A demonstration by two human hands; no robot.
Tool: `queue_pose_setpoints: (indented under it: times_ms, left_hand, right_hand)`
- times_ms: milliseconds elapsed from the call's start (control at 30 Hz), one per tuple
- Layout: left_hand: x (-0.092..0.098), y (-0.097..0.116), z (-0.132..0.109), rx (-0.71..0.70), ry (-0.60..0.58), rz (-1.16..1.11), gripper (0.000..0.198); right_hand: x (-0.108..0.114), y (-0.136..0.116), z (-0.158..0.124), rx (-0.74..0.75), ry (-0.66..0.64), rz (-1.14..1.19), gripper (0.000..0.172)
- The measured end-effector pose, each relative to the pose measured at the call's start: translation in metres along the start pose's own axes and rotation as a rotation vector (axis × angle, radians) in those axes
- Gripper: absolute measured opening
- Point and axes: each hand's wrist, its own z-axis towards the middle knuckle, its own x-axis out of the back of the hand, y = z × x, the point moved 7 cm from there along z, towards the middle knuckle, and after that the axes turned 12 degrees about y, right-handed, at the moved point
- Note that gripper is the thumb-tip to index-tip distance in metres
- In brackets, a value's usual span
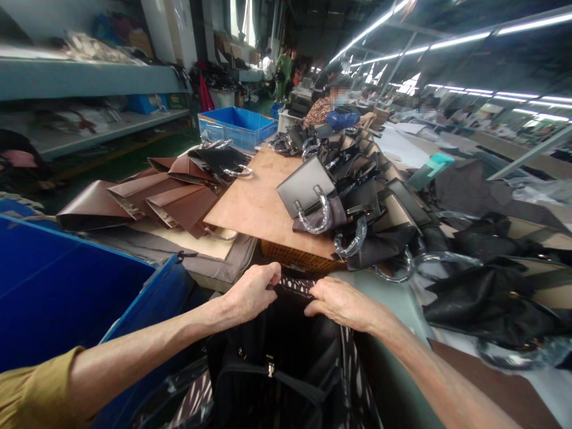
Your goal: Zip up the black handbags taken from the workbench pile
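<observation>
In front of me a handbag (286, 396) stands with its mouth open, showing a black inside. Its outside has a dark pattern with white marks, and a strap with a small gold-coloured clasp (270, 366) crosses the opening. My left hand (252, 292) is closed on the far rim at its left end. At the right end of the same rim, my right hand (342, 302) pinches the edge between thumb and fingers. A short stretch of patterned rim (295, 286) shows between the two hands. The bag's bottom is hidden in shadow.
Blue bins stand at my left (67, 292) and farther back (239, 128). Brown bag pieces (179, 202) lie beside a wooden board (254, 196). Black and grey bags with plastic-wrapped handles (353, 196) are heaped to the right. A co-worker (319, 110) sits beyond the heap.
</observation>
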Motion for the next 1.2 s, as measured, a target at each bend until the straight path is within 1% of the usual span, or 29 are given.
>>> queue_pose_setpoints:
  times_ms: [67,133,233,300,367,467,633,733,833,933,1000,1133,1200]
  left_hand:
    - [-0.002,-0.003,0.003,0.013,-0.003,-0.128,0.029]
    - [-0.009,-0.010,0.006,0.046,-0.068,-0.245,0.035]
    - [-0.022,-0.018,0.010,0.090,-0.205,-0.325,0.028]
    - [-0.024,-0.020,0.012,0.092,-0.237,-0.344,0.027]
    - [-0.023,-0.019,0.013,0.090,-0.247,-0.355,0.029]
    - [-0.020,-0.015,0.013,0.091,-0.266,-0.352,0.026]
    - [-0.016,-0.013,0.012,0.035,-0.238,-0.296,0.023]
    - [-0.019,-0.015,0.013,0.055,-0.227,-0.308,0.023]
    - [-0.024,-0.018,0.012,0.096,-0.233,-0.335,0.022]
    - [-0.026,-0.017,0.012,0.107,-0.235,-0.346,0.024]
    - [-0.026,-0.017,0.012,0.111,-0.235,-0.361,0.024]
    - [-0.026,-0.020,0.011,0.141,-0.248,-0.413,0.023]
    - [-0.026,-0.022,0.010,0.164,-0.250,-0.440,0.023]
  right_hand:
    - [-0.001,0.001,0.000,0.002,0.006,-0.001,0.021]
    - [-0.002,0.002,0.001,-0.004,0.010,-0.009,0.023]
    - [-0.001,0.002,0.001,0.013,0.020,-0.014,0.024]
    - [0.000,0.001,0.001,0.028,0.034,-0.006,0.023]
    - [0.001,0.002,0.000,0.030,0.036,0.001,0.022]
    - [0.000,0.004,0.000,0.019,0.026,0.007,0.022]
    - [-0.001,0.007,0.000,-0.007,0.020,0.009,0.023]
    - [-0.001,0.008,-0.001,-0.027,0.022,-0.011,0.025]
    - [0.000,0.009,-0.002,-0.094,0.042,-0.060,0.028]
    - [0.004,0.011,-0.004,-0.176,0.104,-0.101,0.029]
    - [0.005,0.008,-0.002,-0.151,0.141,-0.056,0.027]
    - [0.006,0.001,0.002,-0.072,0.195,0.091,0.014]
    - [0.006,0.001,0.003,-0.071,0.207,0.106,0.013]
